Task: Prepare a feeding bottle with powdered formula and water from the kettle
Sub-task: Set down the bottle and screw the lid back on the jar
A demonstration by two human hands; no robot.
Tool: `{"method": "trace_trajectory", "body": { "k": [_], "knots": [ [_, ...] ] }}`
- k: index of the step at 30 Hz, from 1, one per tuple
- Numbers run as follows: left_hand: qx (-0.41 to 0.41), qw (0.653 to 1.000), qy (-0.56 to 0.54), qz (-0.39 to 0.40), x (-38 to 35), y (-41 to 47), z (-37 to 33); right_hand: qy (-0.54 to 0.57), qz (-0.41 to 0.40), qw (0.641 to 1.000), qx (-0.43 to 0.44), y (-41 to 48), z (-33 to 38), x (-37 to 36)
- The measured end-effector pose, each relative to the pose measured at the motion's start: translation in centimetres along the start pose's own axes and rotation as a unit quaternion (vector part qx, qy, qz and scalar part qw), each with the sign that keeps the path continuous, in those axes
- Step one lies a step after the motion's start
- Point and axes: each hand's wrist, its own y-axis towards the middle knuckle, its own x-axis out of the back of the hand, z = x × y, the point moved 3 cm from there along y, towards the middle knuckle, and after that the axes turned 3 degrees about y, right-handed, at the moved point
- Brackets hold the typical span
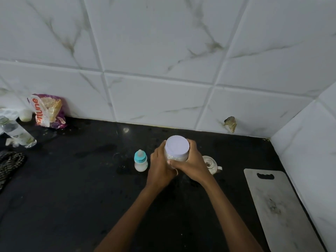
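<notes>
A clear jar of white powder with a pale lilac lid (pixel 177 146) stands on the black counter (pixel 72 188), lid on. My left hand (pixel 160 166) wraps its left side and my right hand (pixel 189 166) grips its right side and front. Just left of my hands stands a small feeding bottle (pixel 140 161) with a teal collar and teat, holding white contents. A small white kettle (pixel 211 164) sits right behind my right hand, partly hidden by it.
A grey cutting board (pixel 280 210) lies at the right by the tiled side wall. At the far left are a purple food packet (pixel 48 110), a clear plastic bottle (pixel 17 132) lying tilted, a round white object (pixel 25 115) and a patterned cloth (pixel 9 164).
</notes>
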Motion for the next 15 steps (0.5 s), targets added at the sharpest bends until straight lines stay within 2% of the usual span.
{"method": "trace_trajectory", "body": {
  "k": [5, 15],
  "knots": [
    [0.051, 0.999, -0.011, 0.005, -4.0, 0.5, 4.6, -0.017, 0.033, 0.999, -0.02, 2.3, -4.6, -1.8],
    [0.067, 0.997, 0.024, 0.015, -7.6, 0.7, 9.1, -0.01, 0.038, 0.999, -0.02, 4.0, -10.0, -3.8]
  ]
}}
